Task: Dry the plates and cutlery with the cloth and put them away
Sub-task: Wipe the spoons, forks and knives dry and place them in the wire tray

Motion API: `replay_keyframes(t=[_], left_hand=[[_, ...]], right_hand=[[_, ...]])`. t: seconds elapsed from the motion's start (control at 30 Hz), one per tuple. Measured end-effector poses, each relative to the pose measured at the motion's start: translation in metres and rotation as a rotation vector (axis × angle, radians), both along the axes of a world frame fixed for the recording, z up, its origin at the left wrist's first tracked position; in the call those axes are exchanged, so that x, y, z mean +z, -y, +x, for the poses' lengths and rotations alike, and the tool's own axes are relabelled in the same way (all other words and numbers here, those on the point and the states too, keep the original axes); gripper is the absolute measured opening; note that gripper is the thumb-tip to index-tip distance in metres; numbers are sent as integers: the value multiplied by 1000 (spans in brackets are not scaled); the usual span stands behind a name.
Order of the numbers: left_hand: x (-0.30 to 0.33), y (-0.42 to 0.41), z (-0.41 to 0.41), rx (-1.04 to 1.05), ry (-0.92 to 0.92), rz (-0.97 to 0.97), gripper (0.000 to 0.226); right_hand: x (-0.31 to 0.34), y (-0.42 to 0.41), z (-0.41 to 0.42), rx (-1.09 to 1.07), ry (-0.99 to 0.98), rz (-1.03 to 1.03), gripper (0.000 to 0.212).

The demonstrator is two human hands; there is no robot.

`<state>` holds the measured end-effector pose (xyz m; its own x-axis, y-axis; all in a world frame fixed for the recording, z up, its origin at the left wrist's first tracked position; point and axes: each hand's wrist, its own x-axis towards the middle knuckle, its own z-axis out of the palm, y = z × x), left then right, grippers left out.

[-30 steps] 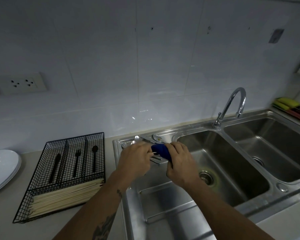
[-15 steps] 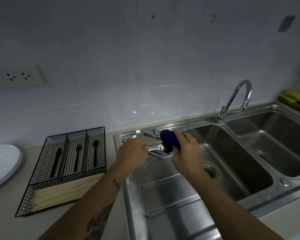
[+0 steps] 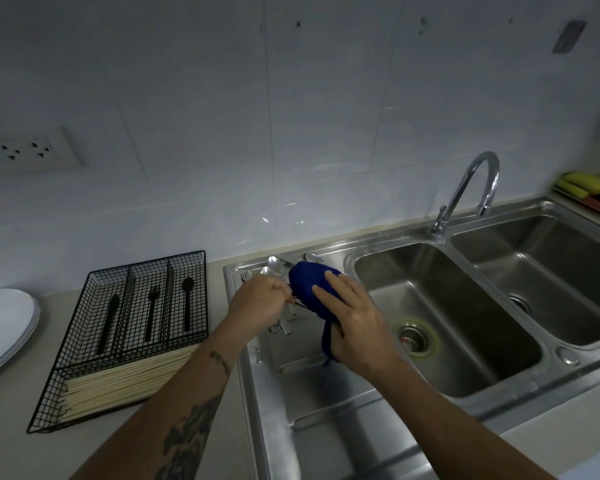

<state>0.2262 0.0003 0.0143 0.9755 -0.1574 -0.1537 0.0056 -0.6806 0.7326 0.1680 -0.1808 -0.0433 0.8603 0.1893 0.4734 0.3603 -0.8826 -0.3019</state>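
Here, blue cloth (image 3: 312, 285) in right hand (image 3: 357, 327) grip, left hand (image 3: 260, 303) perhaps pinching cutlery

Over the drainboard (image 3: 326, 403) of a steel sink (image 3: 447, 327): left hand (image 3: 260, 303) fisted round a piece of cutlery, right hand (image 3: 354, 323) wrapping a blue cloth (image 3: 312, 282) against it. Behind, more spoons and forks (image 3: 274, 266) lying loose. Left on the tabletop (image 3: 14, 445): black wire tray (image 3: 125, 341) and stacked white plates (image 3: 4, 323).
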Motion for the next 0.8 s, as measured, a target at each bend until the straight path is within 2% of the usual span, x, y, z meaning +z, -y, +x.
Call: replay_keyframes(t=[0.13, 0.3, 0.43, 0.6, 0.73, 0.8], left_hand=[[-7, -1, -6, 1, 28, 24, 33], [-9, -1, -6, -12, 31, -29, 34], [-16, -6, -15, 11, 39, 5, 33], [-13, -15, -21, 24, -4, -135, 30], [-19, -20, -28, 21, 60, -108, 12], [-24, -26, -26, 57, 108, -95, 17]], right_hand=[[1, 9, 5, -153, -51, 125, 70], [6, -8, -5, 21, 32, -14, 66], [0, 1, 0, -113, -58, 132, 69], [11, -21, 3, -30, 22, 35, 68], [18, -24, 19, -142, -73, 156, 58], [20, -30, 26, -168, -98, 134, 58]])
